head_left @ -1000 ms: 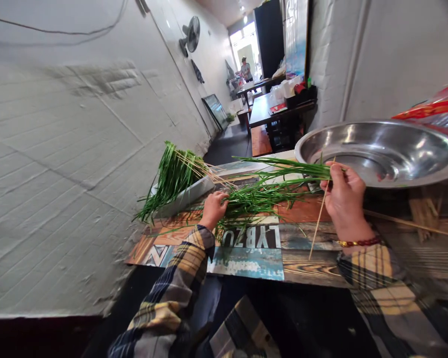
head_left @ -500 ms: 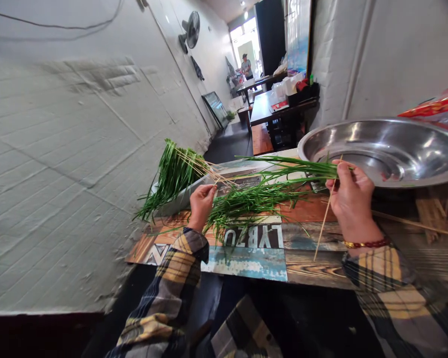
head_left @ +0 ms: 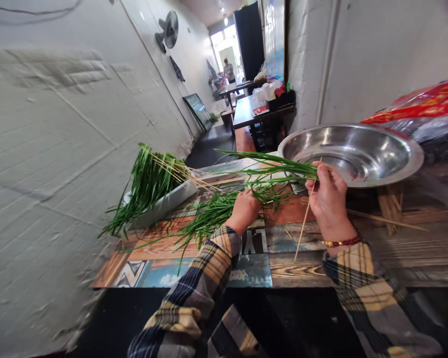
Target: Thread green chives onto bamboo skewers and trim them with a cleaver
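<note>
My right hand (head_left: 328, 196) is closed on a thin bamboo skewer (head_left: 303, 227) and on the ends of a few long green chive stalks (head_left: 269, 161) that reach left over the table. My left hand (head_left: 244, 211) rests in a loose pile of chives (head_left: 209, 214) on the patterned tabletop (head_left: 283, 258), its fingers curled into the stalks. At the far left, a white tray (head_left: 164, 204) holds a bundle of chives (head_left: 145, 184) threaded on skewers.
A large steel basin (head_left: 349, 151) sits just behind my right hand. A red plastic bag (head_left: 421, 107) lies to its right, with loose skewers (head_left: 388, 206) below. White wall on the left. A person stands far down the room by dark tables (head_left: 259, 112).
My left hand moved right, from the tray side to the middle of the loose chive pile. My right hand kept its hold on skewer and stalks. The camera swung to the right.
</note>
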`<state>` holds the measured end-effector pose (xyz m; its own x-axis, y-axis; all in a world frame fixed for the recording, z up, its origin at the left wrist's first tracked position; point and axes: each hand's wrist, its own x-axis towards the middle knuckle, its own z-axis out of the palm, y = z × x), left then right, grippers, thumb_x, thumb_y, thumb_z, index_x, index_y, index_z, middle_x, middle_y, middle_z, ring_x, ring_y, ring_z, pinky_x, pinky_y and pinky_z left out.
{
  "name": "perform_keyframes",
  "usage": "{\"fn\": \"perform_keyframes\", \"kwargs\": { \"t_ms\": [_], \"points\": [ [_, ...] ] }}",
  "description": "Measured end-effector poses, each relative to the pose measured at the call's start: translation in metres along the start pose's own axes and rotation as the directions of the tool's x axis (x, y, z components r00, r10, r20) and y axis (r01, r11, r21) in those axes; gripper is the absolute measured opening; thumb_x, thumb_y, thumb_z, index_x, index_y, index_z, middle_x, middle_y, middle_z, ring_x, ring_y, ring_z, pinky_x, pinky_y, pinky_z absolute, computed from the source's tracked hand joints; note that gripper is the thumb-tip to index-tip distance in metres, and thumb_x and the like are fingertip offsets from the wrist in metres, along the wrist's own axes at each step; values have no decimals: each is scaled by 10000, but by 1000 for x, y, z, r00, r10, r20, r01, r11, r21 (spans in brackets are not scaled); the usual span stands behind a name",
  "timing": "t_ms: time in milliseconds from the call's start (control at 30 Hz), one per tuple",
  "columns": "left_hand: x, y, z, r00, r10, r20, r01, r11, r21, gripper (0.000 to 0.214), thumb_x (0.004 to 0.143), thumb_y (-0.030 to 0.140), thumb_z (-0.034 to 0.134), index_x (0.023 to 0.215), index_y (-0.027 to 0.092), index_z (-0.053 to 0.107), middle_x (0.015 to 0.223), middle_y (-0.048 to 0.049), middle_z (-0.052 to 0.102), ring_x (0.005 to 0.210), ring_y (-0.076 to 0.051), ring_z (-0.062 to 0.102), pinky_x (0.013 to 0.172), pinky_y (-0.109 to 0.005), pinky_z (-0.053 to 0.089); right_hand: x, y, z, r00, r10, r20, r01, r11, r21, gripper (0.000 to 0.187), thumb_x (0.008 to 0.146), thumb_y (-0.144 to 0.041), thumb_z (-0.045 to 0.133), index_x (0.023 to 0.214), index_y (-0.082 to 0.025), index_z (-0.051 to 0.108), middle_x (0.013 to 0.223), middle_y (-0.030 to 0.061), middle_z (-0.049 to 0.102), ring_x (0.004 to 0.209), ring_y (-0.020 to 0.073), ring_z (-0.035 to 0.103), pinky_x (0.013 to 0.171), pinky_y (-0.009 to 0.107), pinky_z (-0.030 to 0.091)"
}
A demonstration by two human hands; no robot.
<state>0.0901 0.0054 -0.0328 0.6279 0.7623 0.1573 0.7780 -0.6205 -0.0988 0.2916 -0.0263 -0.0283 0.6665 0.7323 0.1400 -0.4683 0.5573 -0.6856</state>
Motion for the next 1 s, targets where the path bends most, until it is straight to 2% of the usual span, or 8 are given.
{"fn": "perform_keyframes", "kwargs": {
  "t_ms": [133, 233, 367, 467, 533, 600, 800, 1000],
  "points": [
    [3, -6, 9, 999, 31, 9, -31, 1000, 1, 193, 856, 189, 500, 894, 180, 688, 1018, -111, 653, 1007, -251, 536, 802, -361, 386, -1, 0, 1, 999, 3, 42, -3, 1000, 2, 198, 729, -363, 711, 801, -195, 635, 839, -33, 612, 559, 30, 515, 436, 147, 397],
    [-1, -22, 14, 990, -90, -108, 66, 976, -209, 119, 795, 185, 575, 797, 180, 694, 981, -104, 663, 988, -251, 541, 832, -368, 387, -2, -1, 2, 998, 4, 57, -5, 1000, 15, 203, 728, -366, 717, 802, -193, 644, 803, -37, 612, 520, 25, 490, 411, 148, 376],
    [-11, -62, 11, 880, -434, -193, 189, 693, -696, 74, 716, 230, 649, 720, 159, 669, 806, -63, 667, 815, -199, 594, 770, -326, 438, -3, -3, 3, 999, 13, 36, -14, 999, 31, 216, 708, -371, 732, 783, -193, 636, 842, -34, 620, 547, 27, 503, 425, 143, 390],
    [-22, -94, -6, 818, -546, -180, 183, 545, -818, 215, 785, 346, 571, 795, 144, 640, 733, -43, 661, 692, -156, 615, 674, -285, 469, -4, -5, 4, 999, 34, 29, -35, 997, 62, 211, 695, -356, 745, 771, -194, 633, 877, -34, 617, 599, 29, 521, 445, 130, 401],
    [-31, -111, -22, 751, -639, -167, 116, 377, -919, 241, 745, 380, 622, 792, 143, 622, 693, -22, 652, 639, -128, 610, 639, -254, 474, -5, -7, 5, 997, 62, 46, -66, 994, 92, 199, 691, -339, 750, 771, -197, 636, 890, -38, 616, 625, 29, 527, 455, 124, 403],
    [-38, -124, -37, 699, -693, -177, 57, 300, -952, 253, 688, 374, 685, 773, 144, 620, 651, 2, 633, 591, -101, 587, 604, -222, 467, -7, -8, 6, 993, 95, 76, -103, 988, 115, 185, 692, -320, 752, 775, -199, 639, 899, -41, 617, 641, 30, 532, 459, 125, 405],
    [-66, -154, -58, 683, -702, -203, 195, 443, -875, 159, 662, 279, 682, 721, 138, 635, 573, 15, 597, 527, -86, 536, 549, -198, 433, -2, -15, 3, 998, 63, 22, -66, 977, 200, 145, 718, -257, 737, 780, -158, 651, 879, -27, 614, 623, 21, 528, 451, 119, 382],
    [-97, -169, -62, 510, -812, -283, 237, 449, -861, 132, 750, 291, 576, 734, 161, 564, 570, 29, 547, 479, -85, 501, 488, -199, 403, 1, -17, -1, 999, 13, 38, -20, 983, 182, 98, 732, -237, 720, 756, -161, 663, 744, -41, 574, 528, 25, 472, 444, 140, 376]
  ]
}}
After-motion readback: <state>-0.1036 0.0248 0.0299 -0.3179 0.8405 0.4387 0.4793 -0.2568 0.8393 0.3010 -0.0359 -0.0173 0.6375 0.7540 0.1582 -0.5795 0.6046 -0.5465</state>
